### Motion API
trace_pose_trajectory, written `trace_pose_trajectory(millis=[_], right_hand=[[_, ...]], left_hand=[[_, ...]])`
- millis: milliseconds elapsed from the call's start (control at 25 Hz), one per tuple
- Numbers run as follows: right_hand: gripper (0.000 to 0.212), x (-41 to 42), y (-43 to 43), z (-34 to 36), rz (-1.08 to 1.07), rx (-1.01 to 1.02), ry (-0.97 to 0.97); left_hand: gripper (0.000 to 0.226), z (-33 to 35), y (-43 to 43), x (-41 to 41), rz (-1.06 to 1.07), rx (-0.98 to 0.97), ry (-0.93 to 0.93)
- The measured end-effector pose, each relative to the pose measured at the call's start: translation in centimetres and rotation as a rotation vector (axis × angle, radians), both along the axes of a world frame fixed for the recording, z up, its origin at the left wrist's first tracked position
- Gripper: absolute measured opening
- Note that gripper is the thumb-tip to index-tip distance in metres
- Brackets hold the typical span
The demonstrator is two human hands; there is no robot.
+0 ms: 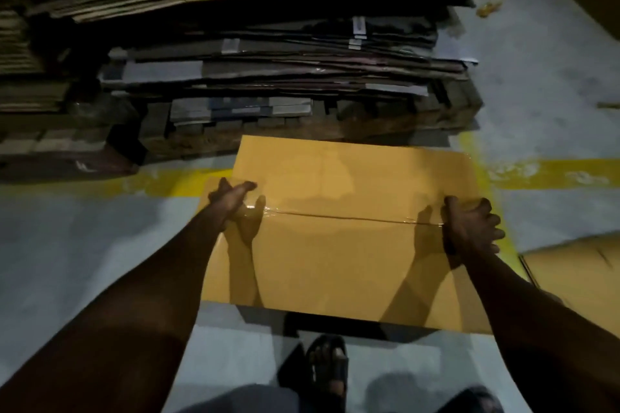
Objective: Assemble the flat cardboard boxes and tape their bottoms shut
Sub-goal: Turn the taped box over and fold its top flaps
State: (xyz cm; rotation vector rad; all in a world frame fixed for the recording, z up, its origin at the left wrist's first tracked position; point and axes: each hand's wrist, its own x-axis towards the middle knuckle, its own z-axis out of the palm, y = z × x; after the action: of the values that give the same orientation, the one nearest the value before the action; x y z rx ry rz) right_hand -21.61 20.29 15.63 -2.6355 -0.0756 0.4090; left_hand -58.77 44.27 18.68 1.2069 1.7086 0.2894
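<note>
**Upturned box with taped bottom seam**

A yellow-brown cardboard box [345, 255] stands bottom-up on the floor, near centre. Its two bottom flaps are folded shut and meet in a seam running left to right. A strip of clear tape [335, 215], glossy and slightly wrinkled at the left end, covers this seam from edge to edge. Beyond it, on the far side, flat cardboard boxes [268, 77] lie stacked in uneven layers. Another yellow-brown cardboard piece [577, 268] lies at the right.

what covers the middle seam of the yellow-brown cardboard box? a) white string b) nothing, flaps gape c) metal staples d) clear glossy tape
d: a shiny strip of clear glossy tape runs along the seam of the yellow-brown cardboard box from the left hand to the right hand.
</note>
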Motion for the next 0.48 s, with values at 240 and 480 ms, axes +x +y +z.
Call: trace_pose_trajectory(millis=[240,480], right_hand=[[0.066,-3.9,1.1,9.0,0.113,0.156,0.076],[0.076,-6.8,1.7,8.4,0.213,0.241,0.262]], left_hand=[[0.044,11.0,-4.9,5.9,-0.214,-0.112,-0.316],[0.063,10.9,-4.7,9.2,-0.668,0.306,0.226]])
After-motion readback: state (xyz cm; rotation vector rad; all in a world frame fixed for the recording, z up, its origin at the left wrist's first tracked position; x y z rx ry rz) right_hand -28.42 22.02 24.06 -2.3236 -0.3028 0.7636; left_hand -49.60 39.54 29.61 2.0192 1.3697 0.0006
